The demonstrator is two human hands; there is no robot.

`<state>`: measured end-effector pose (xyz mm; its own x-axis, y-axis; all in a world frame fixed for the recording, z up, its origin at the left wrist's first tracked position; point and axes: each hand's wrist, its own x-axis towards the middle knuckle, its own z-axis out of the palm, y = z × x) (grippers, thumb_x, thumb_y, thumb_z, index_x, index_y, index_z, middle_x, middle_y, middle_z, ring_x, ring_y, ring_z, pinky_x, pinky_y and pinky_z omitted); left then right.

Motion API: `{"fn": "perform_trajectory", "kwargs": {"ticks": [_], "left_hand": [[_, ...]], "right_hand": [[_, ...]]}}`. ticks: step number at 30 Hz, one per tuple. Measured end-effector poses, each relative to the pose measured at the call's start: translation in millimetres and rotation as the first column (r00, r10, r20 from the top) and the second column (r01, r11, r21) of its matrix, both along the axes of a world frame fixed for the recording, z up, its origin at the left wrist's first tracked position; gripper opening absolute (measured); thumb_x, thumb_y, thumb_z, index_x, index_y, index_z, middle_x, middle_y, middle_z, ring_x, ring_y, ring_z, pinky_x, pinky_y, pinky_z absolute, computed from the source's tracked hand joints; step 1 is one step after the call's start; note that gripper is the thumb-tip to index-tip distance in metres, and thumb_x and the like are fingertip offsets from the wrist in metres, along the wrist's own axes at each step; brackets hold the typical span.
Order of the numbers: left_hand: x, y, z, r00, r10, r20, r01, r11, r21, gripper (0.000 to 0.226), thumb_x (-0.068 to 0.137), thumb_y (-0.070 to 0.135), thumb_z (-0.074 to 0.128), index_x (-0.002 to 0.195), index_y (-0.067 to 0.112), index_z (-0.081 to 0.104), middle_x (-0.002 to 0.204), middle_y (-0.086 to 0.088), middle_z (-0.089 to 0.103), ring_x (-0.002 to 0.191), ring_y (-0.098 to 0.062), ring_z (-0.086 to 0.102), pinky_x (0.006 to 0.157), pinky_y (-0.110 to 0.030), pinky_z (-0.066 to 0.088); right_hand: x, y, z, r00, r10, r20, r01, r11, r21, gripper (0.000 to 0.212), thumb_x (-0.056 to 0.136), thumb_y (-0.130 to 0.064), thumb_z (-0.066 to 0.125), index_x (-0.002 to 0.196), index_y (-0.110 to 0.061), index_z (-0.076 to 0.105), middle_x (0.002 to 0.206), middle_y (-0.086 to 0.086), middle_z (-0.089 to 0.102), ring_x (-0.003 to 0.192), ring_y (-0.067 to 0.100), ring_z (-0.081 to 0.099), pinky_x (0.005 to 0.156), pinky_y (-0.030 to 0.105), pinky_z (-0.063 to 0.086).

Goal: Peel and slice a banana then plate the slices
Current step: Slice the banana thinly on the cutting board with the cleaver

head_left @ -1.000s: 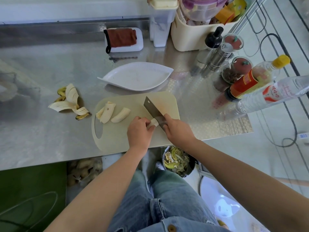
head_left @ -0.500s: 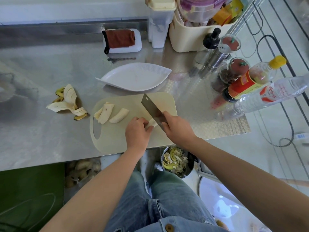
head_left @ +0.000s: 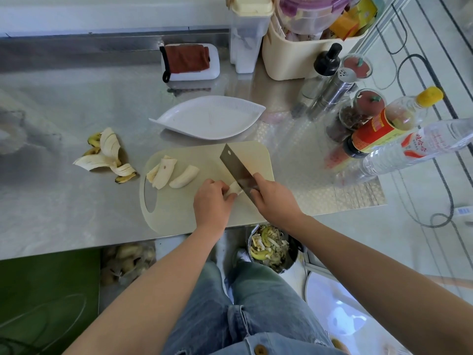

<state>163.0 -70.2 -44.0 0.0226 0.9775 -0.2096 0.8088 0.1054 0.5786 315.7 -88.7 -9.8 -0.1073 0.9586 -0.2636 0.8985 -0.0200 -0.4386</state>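
Note:
On the beige cutting board my left hand holds a short piece of peeled banana against the board. My right hand grips the handle of a cleaver, whose blade rests right beside that piece. Three longer banana pieces lie on the left part of the board. An empty white leaf-shaped plate sits just behind the board. The banana peel lies on the steel counter to the left.
Bottles, spice jars and shakers crowd the counter's right end. A cream basket, a clear container and a white tray with a brown cloth stand at the back. A pot of scraps is below the counter edge.
The cleaver blade has shifted slightly along the banana piece between cuts. Both hands stay at the same spot on the board.

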Motion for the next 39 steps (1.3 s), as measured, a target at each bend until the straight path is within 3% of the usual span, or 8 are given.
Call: {"fn": "perform_trajectory", "kwargs": {"ticks": [2,7,12,19,26,36,39], "left_hand": [[-0.2,-0.2,0.1,1.000,-0.001,-0.005,0.001,1.000,0.004,0.016,0.084,0.030,0.069,0.093,0.017,0.070,0.092,-0.001,0.059,0.080,-0.020,0.057,0.071,-0.026,0.038],[-0.2,-0.3,1.1,1.000,0.002,-0.004,-0.002,1.000,0.002,0.017,0.085,0.029,0.069,0.094,0.016,0.070,0.092,-0.001,0.059,0.080,-0.020,0.057,0.071,-0.025,0.037],[0.2,0.0,1.3,1.000,0.001,-0.002,-0.001,1.000,0.005,0.018,0.084,0.029,0.070,0.094,0.015,0.071,0.092,-0.003,0.060,0.079,-0.021,0.057,0.070,-0.027,0.039],[0.9,0.7,-0.2,1.000,0.009,0.001,-0.009,1.000,0.000,0.019,0.082,0.029,0.071,0.094,0.014,0.071,0.089,-0.002,0.058,0.078,-0.022,0.057,0.071,-0.028,0.040],[0.0,-0.1,1.1,1.000,0.000,-0.008,0.000,1.000,0.011,0.018,0.084,0.028,0.069,0.095,0.014,0.071,0.091,-0.002,0.060,0.078,-0.020,0.056,0.070,-0.025,0.036],[0.5,-0.1,0.6,1.000,0.015,0.020,-0.015,1.000,-0.004,0.017,0.083,0.027,0.069,0.094,0.014,0.072,0.091,-0.003,0.059,0.078,-0.022,0.057,0.070,-0.026,0.037],[0.5,0.0,0.0,1.000,0.012,0.014,-0.011,1.000,-0.007,0.018,0.084,0.028,0.069,0.095,0.014,0.072,0.092,-0.003,0.060,0.079,-0.022,0.057,0.070,-0.026,0.037]], "right_hand": [[-0.1,-0.1,3.0,1.000,0.003,-0.010,-0.003,0.999,0.032,0.015,0.098,-0.021,0.041,0.108,-0.010,0.043,0.074,0.001,0.050,0.061,0.024,0.044,0.046,0.028,0.024],[0.9,1.5,2.5,1.000,0.024,-0.009,-0.024,0.999,0.026,0.015,0.097,-0.022,0.042,0.107,-0.011,0.043,0.074,0.001,0.050,0.062,0.027,0.046,0.054,0.031,0.034],[1.2,2.7,0.4,1.000,0.029,-0.010,-0.028,0.999,0.023,0.015,0.097,-0.022,0.042,0.107,-0.012,0.043,0.074,0.002,0.049,0.062,0.025,0.043,0.055,0.031,0.033],[1.0,-1.7,-8.0,0.998,0.049,0.039,-0.047,0.997,-0.056,0.019,0.098,-0.024,0.041,0.113,-0.012,0.042,0.089,0.011,0.063,0.074,0.032,0.057,0.058,0.032,0.037],[2.6,1.9,0.9,0.999,0.018,-0.027,-0.016,0.998,0.053,0.012,0.096,-0.019,0.042,0.103,-0.010,0.043,0.070,0.000,0.047,0.058,0.025,0.044,0.051,0.030,0.030],[-0.3,3.1,0.9,0.999,0.049,0.013,-0.049,0.999,-0.007,0.013,0.097,-0.022,0.040,0.105,-0.012,0.042,0.074,0.004,0.050,0.062,0.026,0.044,0.055,0.031,0.034],[-2.5,1.3,-3.5,0.997,0.060,0.047,-0.058,0.997,-0.046,0.016,0.097,-0.023,0.040,0.109,-0.012,0.042,0.088,0.009,0.063,0.071,0.032,0.056,0.059,0.036,0.045]]}}
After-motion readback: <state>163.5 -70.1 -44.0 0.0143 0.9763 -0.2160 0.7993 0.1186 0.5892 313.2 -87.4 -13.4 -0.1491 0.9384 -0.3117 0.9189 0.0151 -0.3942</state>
